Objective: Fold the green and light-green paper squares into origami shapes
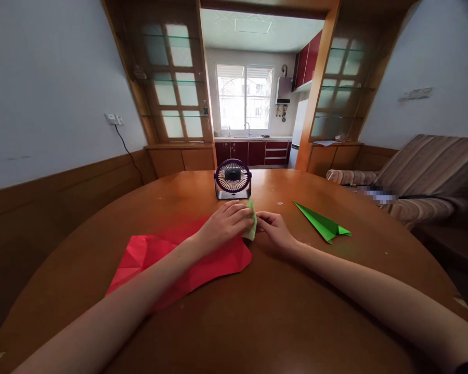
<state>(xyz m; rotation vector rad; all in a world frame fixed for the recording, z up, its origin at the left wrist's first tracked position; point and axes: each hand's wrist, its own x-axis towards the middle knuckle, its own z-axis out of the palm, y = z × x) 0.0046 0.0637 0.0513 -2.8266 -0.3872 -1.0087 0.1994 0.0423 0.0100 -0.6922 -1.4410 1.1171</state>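
A small piece of pale green paper (250, 224) stands up between my two hands over the middle of the table. My left hand (228, 222) grips it from the left, fingers bent across its side. On the other side, my right hand (273, 228) pinches the paper's right edge, with its fingertips partly hidden. Under my left hand and forearm lies a creased sheet of red paper (222, 265), spread on the table. To the right of my right hand rests a bright green paper plane (322, 223), its nose toward the far left.
A small dark purple desk fan (233, 179) stands just beyond my hands on the oval wooden table (281, 322). A striped armchair (425, 176) is off to the right. Behind the table, an opening leads to a kitchen with red cabinets (257, 153).
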